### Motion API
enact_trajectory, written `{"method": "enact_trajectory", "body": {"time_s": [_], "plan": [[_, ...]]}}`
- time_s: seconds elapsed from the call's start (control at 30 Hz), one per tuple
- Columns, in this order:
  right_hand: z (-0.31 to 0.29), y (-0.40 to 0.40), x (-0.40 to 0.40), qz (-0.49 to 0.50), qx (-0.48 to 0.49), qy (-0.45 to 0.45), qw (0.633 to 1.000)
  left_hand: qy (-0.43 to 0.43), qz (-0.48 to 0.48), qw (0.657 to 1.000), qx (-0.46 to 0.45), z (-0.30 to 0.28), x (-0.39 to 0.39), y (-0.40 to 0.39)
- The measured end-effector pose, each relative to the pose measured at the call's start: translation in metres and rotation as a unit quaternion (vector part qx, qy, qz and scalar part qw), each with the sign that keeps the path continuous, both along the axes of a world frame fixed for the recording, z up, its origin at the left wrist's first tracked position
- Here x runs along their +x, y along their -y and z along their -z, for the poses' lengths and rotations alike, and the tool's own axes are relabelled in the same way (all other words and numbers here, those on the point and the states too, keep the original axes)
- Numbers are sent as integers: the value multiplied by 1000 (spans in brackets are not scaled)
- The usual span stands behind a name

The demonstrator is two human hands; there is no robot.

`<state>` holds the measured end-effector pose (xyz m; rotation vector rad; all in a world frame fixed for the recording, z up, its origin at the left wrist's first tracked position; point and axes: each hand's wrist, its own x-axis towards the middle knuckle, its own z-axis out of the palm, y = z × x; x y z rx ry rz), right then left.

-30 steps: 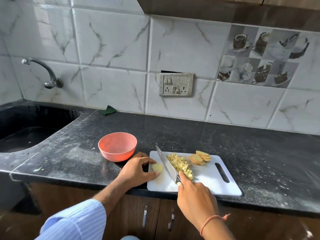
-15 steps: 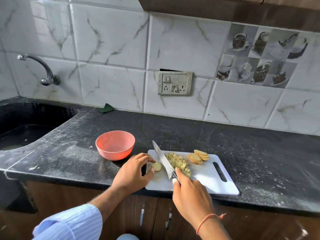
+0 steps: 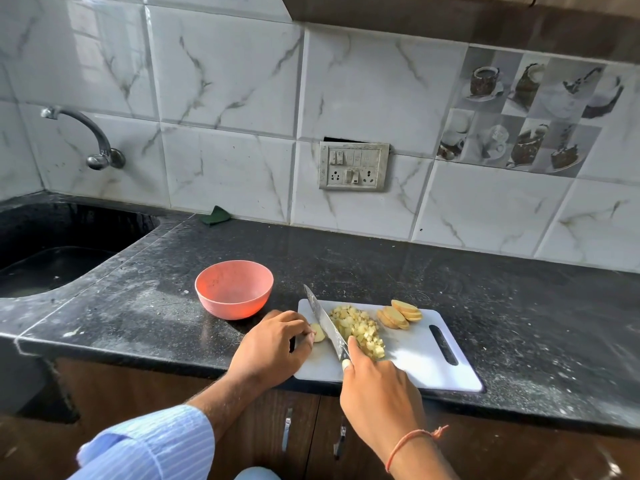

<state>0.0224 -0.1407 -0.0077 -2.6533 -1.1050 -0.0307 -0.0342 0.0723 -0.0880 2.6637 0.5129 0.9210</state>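
My right grip (image 3: 377, 386) is closed around the handle of the knife (image 3: 325, 322). The handle is hidden inside the fist, and my forefinger lies along the blade's right flank. The blade points away from me and to the left, with its tip over the far left corner of the cutting board (image 3: 412, 355); whether the edge touches the board I cannot tell. My left grip (image 3: 270, 344) is curled over a small potato piece (image 3: 318, 332), pinching it between thumb and fingertips on the left part of the board, just beside the blade's left side. Against the blade's right side lies the diced potato (image 3: 358, 329) in a loose heap. Beyond the heap, near the far edge of the board, the potato slices (image 3: 398, 315) lean on one another in two short rows, just apart from the dice. The board is white, has a slot handle at its right end, and sits at the front edge of the dark speckled worktop (image 3: 381, 268). A pink bowl (image 3: 233, 289) stands upright on the worktop just left of the board's far corner, near my left knuckles. A blue striped sleeve (image 3: 156, 445) covers my left forearm, and an orange thread (image 3: 412, 441) circles my right wrist. Further left the worktop gives way to a dark sink (image 3: 52, 258), with a tap (image 3: 97, 147) on the tiled wall above it. A green pad (image 3: 216, 215) lies against the wall behind the bowl, well apart from it. A switch plate (image 3: 353, 166) is fixed to the tiles above the board.
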Motion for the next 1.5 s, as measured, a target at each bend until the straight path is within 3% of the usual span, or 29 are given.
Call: {"method": "enact_trajectory", "body": {"time_s": [0.6, 0.97, 1.2, 1.5], "plan": [[9, -4, -3, -43, -103, 62, 992, -4, -9, 1000, 14, 1, 0, 0], [10, -6, 6, -14, 10, 42, 999, -13, -18, 1000, 6, -3, -1, 5], [13, -17, 2, -32, -64, 42, 997, -12, -17, 1000, 13, -4, -2, 6], [14, -14, 0, -36, -66, 50, 996, -9, -25, 1000, 11, 0, -3, 6]]}}
